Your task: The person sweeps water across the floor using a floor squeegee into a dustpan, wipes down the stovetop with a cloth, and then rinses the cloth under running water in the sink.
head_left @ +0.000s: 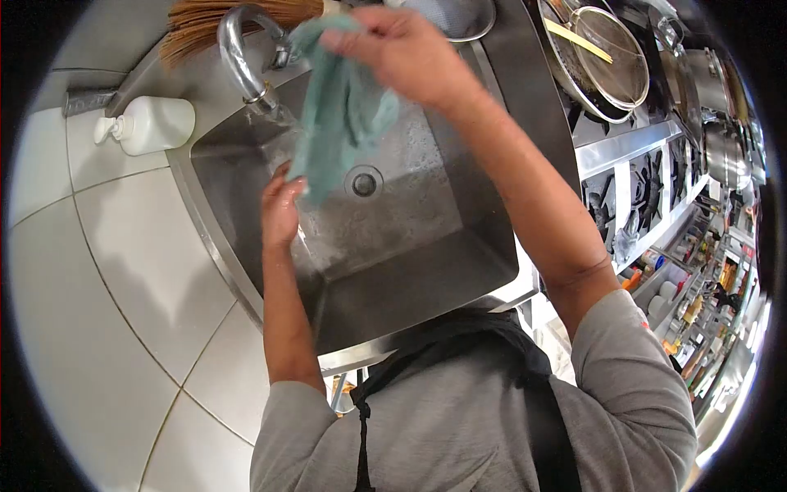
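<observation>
A green cloth hangs stretched over a stainless steel sink. My right hand pinches its upper end, raised near the faucet. Lower down, my left hand has its fingers closed on the cloth's bottom corner, at the left side of the basin. Water runs from the spout just left of the cloth. Below and to the right of the cloth, the drain shows in the wet sink floor.
A white pump bottle lies by the tiled wall at left. Behind the faucet is a straw broom. A metal strainer sits at the sink's back edge. To the right, a wok with a sieve rests by the stove burners.
</observation>
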### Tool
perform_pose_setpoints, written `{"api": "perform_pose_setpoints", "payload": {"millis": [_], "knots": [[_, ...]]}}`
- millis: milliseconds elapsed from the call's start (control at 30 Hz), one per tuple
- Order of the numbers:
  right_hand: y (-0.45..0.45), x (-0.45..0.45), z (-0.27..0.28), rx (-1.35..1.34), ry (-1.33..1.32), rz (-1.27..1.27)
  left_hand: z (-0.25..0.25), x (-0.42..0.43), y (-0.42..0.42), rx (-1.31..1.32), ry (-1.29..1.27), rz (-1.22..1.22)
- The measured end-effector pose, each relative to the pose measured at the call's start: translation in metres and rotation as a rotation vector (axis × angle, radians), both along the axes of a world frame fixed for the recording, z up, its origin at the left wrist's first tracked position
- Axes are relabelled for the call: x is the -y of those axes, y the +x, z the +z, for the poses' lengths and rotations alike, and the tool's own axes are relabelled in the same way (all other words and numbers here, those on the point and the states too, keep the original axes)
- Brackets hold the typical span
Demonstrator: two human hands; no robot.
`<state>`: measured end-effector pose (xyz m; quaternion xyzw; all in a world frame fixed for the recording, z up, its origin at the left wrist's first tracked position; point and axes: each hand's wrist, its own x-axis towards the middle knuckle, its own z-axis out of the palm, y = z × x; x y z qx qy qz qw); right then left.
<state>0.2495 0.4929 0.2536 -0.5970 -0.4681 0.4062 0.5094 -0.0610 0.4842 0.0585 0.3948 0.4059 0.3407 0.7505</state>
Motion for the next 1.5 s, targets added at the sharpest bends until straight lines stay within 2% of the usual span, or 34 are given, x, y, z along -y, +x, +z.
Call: {"api": "perform_pose_setpoints", "payload": {"millis": [33, 133, 167, 233, 300, 367, 400, 467, 500, 533, 567, 633, 733, 800, 833, 900, 933, 967, 1033, 1067, 1100, 1133, 1167, 1233, 1267, 1333, 1367, 1433, 1500], "knots": [[0.014, -0.009, -0.009, 0.105, 0.046, -0.026, 0.009, -0.006, -0.004, 0.175, -0.151, 0.044], [0.006, -0.014, -0.054, 0.073, -0.058, -0.227, 0.05, -0.006, 0.053, 0.511, -0.387, 0.377], [-0.01, -0.009, -0.079, 0.243, -0.081, -0.118, 0.049, -0.004, 0.071, 0.516, -0.485, 0.456], [-0.067, 0.016, -0.132, 0.611, -0.073, 0.206, -0.01, -0.004, 0.077, 0.457, -0.512, 0.406], [-0.113, 0.058, -0.121, 0.768, -0.07, 0.459, -0.029, 0.005, 0.083, 0.425, -0.506, 0.332], [-0.12, 0.065, -0.115, 0.761, -0.078, 0.327, -0.01, 0.015, 0.095, 0.399, -0.512, 0.28], [-0.115, 0.055, -0.137, 0.789, -0.06, 0.158, -0.001, 0.019, 0.102, 0.377, -0.545, 0.278], [-0.111, 0.04, -0.153, 0.751, -0.037, -0.093, 0.019, 0.024, 0.117, 0.298, -0.723, 0.361], [-0.112, 0.035, -0.154, 0.684, -0.034, -0.172, 0.038, 0.021, 0.124, 0.204, -0.691, 0.37], [-0.112, 0.03, -0.15, 0.619, -0.027, -0.25, 0.019, 0.02, 0.125, 0.571, -0.429, 0.298], [-0.116, 0.033, -0.145, 0.604, 0.095, -0.193, -0.012, 0.02, 0.129, 0.929, -0.15, 0.218], [-0.13, 0.046, -0.126, 0.564, 0.339, -0.064, -0.021, 0.017, 0.133, 1.139, 0.0, 0.17], [-0.107, 0.036, -0.125, 0.767, -0.042, 0.067, -0.002, 0.01, 0.124, 0.696, -0.44, 0.255], [-0.103, 0.033, -0.114, 0.777, -0.252, 0.059, 0.011, 0.007, 0.116, 0.385, -0.711, 0.306], [-0.102, 0.031, -0.111, 0.784, -0.353, 0.058, 0.002, 0.009, 0.107, 0.366, -0.672, 0.264], [-0.112, 0.042, -0.139, 0.681, 0.062, 0.06, -0.043, 0.009, 0.084, 0.478, -0.405, 0.191], [-0.117, 0.05, -0.143, 0.614, 0.254, 0.059, -0.042, 0.014, 0.081, 0.521, -0.282, 0.153], [-0.112, 0.049, -0.149, 0.675, 0.178, 0.012, -0.043, 0.019, 0.084, 0.453, -0.196, 0.154], [-0.079, 0.019, -0.142, 0.8, 0.052, -0.078, 0.041, 0.006, 0.126, 0.32, -0.457, 0.187], [-0.062, 0.005, -0.135, 0.4, -0.212, 0.021, 0.066, 0.002, 0.137, 0.25, -0.588, 0.208], [-0.046, -0.006, -0.128, -0.012, -0.468, 0.116, 0.045, -0.004, 0.126, 0.283, -0.536, 0.076], [-0.036, -0.009, -0.124, -0.432, -0.711, 0.205, 0.055, -0.013, 0.119, 0.193, -0.503, 0.102], [-0.04, 0.002, -0.122, -0.591, -0.7, 0.404, 0.067, -0.024, 0.112, 0.103, -0.47, 0.126], [-0.044, 0.014, -0.121, -0.102, -0.555, 0.594, 0.061, -0.049, 0.103, -0.02, -0.341, 0.149], [-0.047, 0.02, -0.123, 0.14, -0.473, 0.677, 0.049, -0.049, 0.098, -0.018, -0.377, 0.152], [-0.071, 0.033, -0.147, 0.439, -0.412, 0.678, 0.051, -0.046, 0.095, -0.02, -0.449, 0.159], [-0.08, 0.038, -0.161, 0.583, -0.378, 0.676, 0.057, -0.039, 0.094, -0.044, -0.478, 0.215], [-0.077, 0.047, -0.167, 0.698, -0.543, 0.629, 0.097, -0.021, 0.102, -0.092, -0.533, 0.316], [-0.066, 0.052, -0.182, 0.86, -0.62, 0.585, 0.118, -0.016, 0.099, 0.006, -0.557, 0.344]]}}
